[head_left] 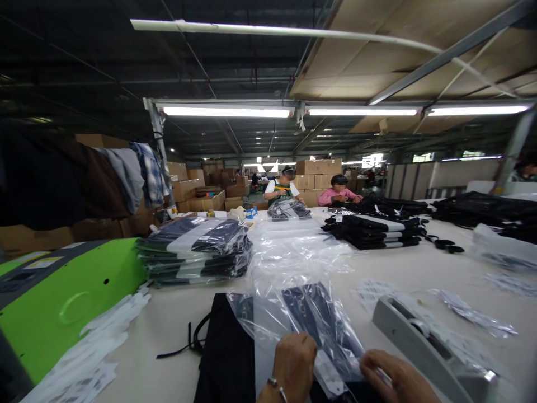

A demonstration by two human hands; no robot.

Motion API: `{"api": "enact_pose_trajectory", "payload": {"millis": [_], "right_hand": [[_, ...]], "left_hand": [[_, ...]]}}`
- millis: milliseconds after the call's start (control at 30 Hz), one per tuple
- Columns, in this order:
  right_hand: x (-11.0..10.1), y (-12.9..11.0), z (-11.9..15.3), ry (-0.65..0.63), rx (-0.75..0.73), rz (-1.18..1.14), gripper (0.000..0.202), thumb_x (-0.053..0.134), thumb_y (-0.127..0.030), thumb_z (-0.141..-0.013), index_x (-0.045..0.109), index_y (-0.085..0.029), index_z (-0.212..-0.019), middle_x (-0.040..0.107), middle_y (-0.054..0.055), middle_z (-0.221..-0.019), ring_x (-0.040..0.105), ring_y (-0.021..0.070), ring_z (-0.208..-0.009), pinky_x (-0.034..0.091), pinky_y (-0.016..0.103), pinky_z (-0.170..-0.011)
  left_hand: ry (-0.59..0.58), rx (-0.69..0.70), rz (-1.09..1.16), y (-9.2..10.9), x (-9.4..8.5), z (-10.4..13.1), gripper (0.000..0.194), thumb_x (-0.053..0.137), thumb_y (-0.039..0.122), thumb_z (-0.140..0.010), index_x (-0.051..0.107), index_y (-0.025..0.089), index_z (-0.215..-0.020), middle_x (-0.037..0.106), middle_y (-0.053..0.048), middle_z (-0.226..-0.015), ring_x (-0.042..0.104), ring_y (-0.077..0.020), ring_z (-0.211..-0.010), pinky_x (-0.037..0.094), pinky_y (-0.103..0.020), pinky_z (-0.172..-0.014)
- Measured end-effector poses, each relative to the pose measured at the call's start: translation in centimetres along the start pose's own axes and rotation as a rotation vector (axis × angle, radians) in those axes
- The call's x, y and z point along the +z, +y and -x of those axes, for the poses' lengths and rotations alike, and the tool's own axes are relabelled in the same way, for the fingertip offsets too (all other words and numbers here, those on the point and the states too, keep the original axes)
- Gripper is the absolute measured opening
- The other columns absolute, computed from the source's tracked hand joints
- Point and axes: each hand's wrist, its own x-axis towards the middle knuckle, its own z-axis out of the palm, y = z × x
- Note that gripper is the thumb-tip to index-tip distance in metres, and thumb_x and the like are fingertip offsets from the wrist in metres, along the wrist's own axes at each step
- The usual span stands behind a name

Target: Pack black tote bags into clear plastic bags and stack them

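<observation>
In the head view, a clear plastic bag (268,319) lies at the bottom centre with dark folded fabric (319,308) inside or under it. My left hand (293,361), a bracelet at its wrist, is closed on the bag. To its right my right hand (388,372) is closed at the bag's edge, its fingertips pinching something small that I cannot make out. A white tag (329,372) lies between the hands. Beside the bag on the left is a black fabric piece (224,358) with a strap.
Bagged garments (197,246) are stacked at the left, near a green machine (71,296). Clear bags (293,240) and black garments (377,229) lie further back. A grey dispenser (432,352) stands right of my right hand. Two people (283,187) are across the table.
</observation>
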Motion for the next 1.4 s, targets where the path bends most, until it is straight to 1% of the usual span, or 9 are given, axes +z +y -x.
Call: {"api": "enact_pose_trajectory", "payload": {"millis": [200,300,400,500,600,667,867,1033,1400], "right_hand": [[1.6,-1.0,-0.2,-0.051,-0.05,0.247,0.029,0.062,-0.024,-0.078,0.072,-0.032,-0.104,0.074,0.004,-0.101,0.069,0.0266,-0.093,0.054,0.037,-0.084],[2.3,-1.8,-0.5,-0.173,-0.061,0.369,0.03,0.058,-0.009,-0.07,0.074,-0.028,-0.087,0.073,0.004,-0.09,0.068,0.0265,-0.09,0.052,0.033,-0.077],[2.4,-1.5,-0.5,-0.178,-0.022,0.4,0.031,0.048,-0.003,-0.075,0.071,-0.024,-0.076,0.071,0.005,-0.083,0.067,0.0236,-0.087,0.049,0.03,-0.073],[2.4,-1.0,-0.6,-0.101,0.0,0.37,0.022,0.052,-0.009,-0.08,0.069,-0.023,-0.08,0.07,0.004,-0.084,0.066,0.0215,-0.083,0.047,0.029,-0.073],[2.3,-1.4,-1.1,-0.035,-0.016,0.361,0.013,0.06,-0.026,-0.085,0.065,-0.022,-0.074,0.068,0.003,-0.078,0.065,0.0204,-0.075,0.044,0.027,-0.067],[2.2,-2.0,-1.6,0.013,-0.061,0.377,0.018,0.062,-0.032,-0.085,0.063,-0.022,-0.07,0.067,0.002,-0.074,0.065,0.02,-0.07,0.042,0.026,-0.062],[1.6,-3.6,-1.7,0.078,-0.048,0.392,0.025,0.055,-0.035,-0.091,0.059,-0.023,-0.069,0.067,-0.001,-0.062,0.066,0.0178,-0.057,0.033,0.024,-0.052],[1.0,-3.3,-0.1,0.042,-0.035,0.435,0.017,0.057,-0.033,-0.089,0.061,-0.026,-0.074,0.07,-0.003,-0.062,0.069,0.0201,-0.057,0.031,0.024,-0.049],[-2.3,0.6,5.5,0.122,0.077,0.302,0.021,0.054,-0.05,-0.084,0.064,-0.032,-0.079,0.067,-0.003,-0.055,0.062,0.0185,-0.042,0.033,0.025,-0.041]], "left_hand": [[-0.053,0.039,0.053,1.2,-0.3,0.5,0.021,0.057,0.035,-0.091,0.061,0.022,-0.107,0.069,-0.004,-0.105,0.062,-0.0222,-0.1,0.046,-0.035,-0.089],[-0.208,0.111,-0.021,1.7,0.1,0.4,0.043,0.069,0.046,-0.081,0.06,0.02,-0.113,0.067,-0.009,-0.114,0.06,-0.0279,-0.107,0.046,-0.04,-0.091],[-0.307,0.129,-0.098,1.3,0.2,0.4,0.022,0.064,0.034,-0.085,0.066,0.017,-0.099,0.069,-0.011,-0.107,0.061,-0.0285,-0.105,0.047,-0.041,-0.089],[-0.25,0.118,-0.028,1.2,-0.1,0.5,0.022,0.062,0.038,-0.087,0.066,0.021,-0.101,0.069,-0.006,-0.107,0.062,-0.0249,-0.104,0.047,-0.038,-0.091],[-0.122,0.129,0.138,2.0,-0.6,0.3,0.052,0.069,0.06,-0.076,0.06,0.029,-0.117,0.067,0.0,-0.114,0.061,-0.0235,-0.107,0.047,-0.037,-0.094],[-0.102,0.141,0.16,2.7,-0.8,-0.1,0.045,0.062,0.063,-0.081,0.063,0.029,-0.111,0.069,0.001,-0.109,0.062,-0.0223,-0.103,0.047,-0.035,-0.09],[-0.037,0.18,-0.111,2.9,-0.4,-1.1,0.017,0.048,0.029,-0.096,0.064,0.022,-0.096,0.069,-0.003,-0.099,0.064,-0.0201,-0.092,0.047,-0.031,-0.08],[0.097,-0.027,-0.267,-0.9,-1.9,-2.1,0.015,0.049,0.018,-0.094,0.063,0.023,-0.094,0.069,-0.001,-0.092,0.064,-0.0181,-0.085,0.045,-0.029,-0.076],[0.324,-0.488,-0.354,-15.1,-11.5,0.5,0.023,0.039,0.012,-0.089,0.059,0.017,-0.099,0.064,-0.015,-0.107,0.056,-0.0304,-0.11,0.039,-0.043,-0.093]]}}
